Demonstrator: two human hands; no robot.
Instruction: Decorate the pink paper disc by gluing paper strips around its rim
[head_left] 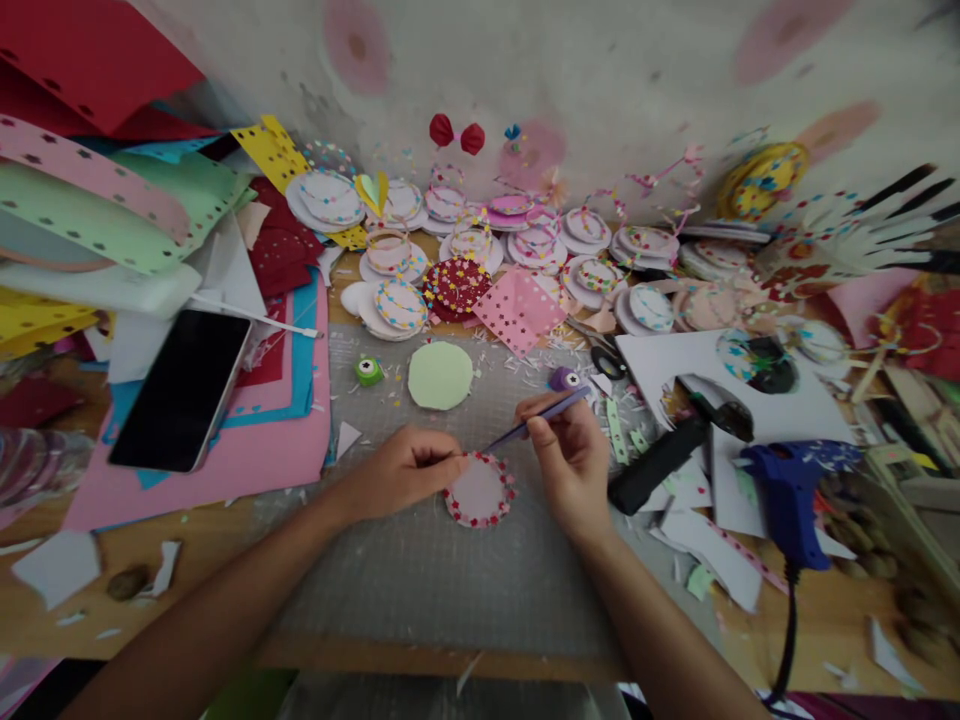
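Note:
A round pale paper disc (pixel 480 492) edged with small red and pink shapes lies on the grey cutting mat (pixel 420 590). Pinching its upper left edge, my left hand (pixel 412 470) has thumb and fingers closed on the rim. My right hand (pixel 574 460) grips a thin purple pen-like tool (pixel 541 414), whose tip reaches the disc's top edge. Behind the disc lies a light green paper circle (pixel 441 376). A green craft punch (pixel 368 371) sits left of that circle, and a purple punch (pixel 564 379) is just beyond my right hand.
A black phone (pixel 184 390) rests on coloured paper sheets at left. Decorated paper discs (pixel 401 305) line the back by the wall. At right are a blue glue gun (pixel 795 490), a black-handled tool (pixel 660 465), scissors (pixel 607 360) and white paper scraps (pixel 720 560).

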